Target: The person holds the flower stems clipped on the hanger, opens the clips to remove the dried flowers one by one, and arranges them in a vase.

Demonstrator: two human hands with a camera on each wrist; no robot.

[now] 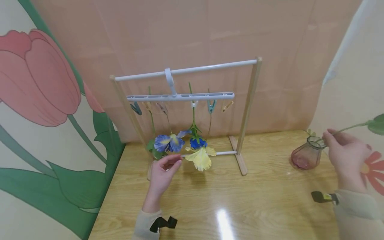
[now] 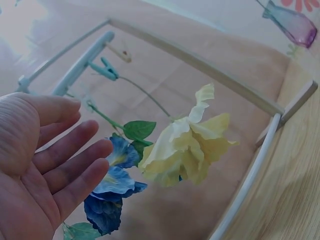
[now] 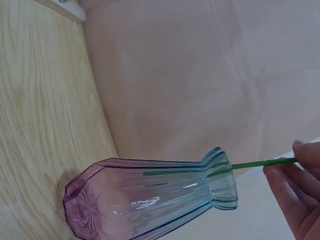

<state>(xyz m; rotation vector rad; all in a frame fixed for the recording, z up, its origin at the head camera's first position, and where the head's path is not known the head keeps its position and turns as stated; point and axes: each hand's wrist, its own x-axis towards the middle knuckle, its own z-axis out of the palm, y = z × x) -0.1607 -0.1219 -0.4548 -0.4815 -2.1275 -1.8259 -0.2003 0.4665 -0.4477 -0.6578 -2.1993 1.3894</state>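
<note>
My right hand [image 1: 345,150] pinches a thin green stem [image 3: 265,163] between thumb and fingers at the glass vase [image 1: 306,154]. In the right wrist view the stem's end reaches through the vase's flared mouth into its pink-to-blue body. A green leaf [image 1: 376,125] shows on the stem's other part, at the frame's right edge. My left hand [image 2: 55,160] holds nothing, its fingers loosely bent, beside the hanging flowers. Nearest it are a blue-purple flower [image 1: 169,142] and a pale yellow flower [image 1: 201,159]; a deep blue flower [image 1: 198,143] hangs behind the yellow one.
A wood-and-white rack [image 1: 248,110] stands on the wooden table [image 1: 270,200], carrying a white hanger [image 1: 180,97]. Along the hanger are several clips, such as a teal clip [image 1: 211,106] gripping a stem and a yellow clip [image 1: 227,106] at the right end.
</note>
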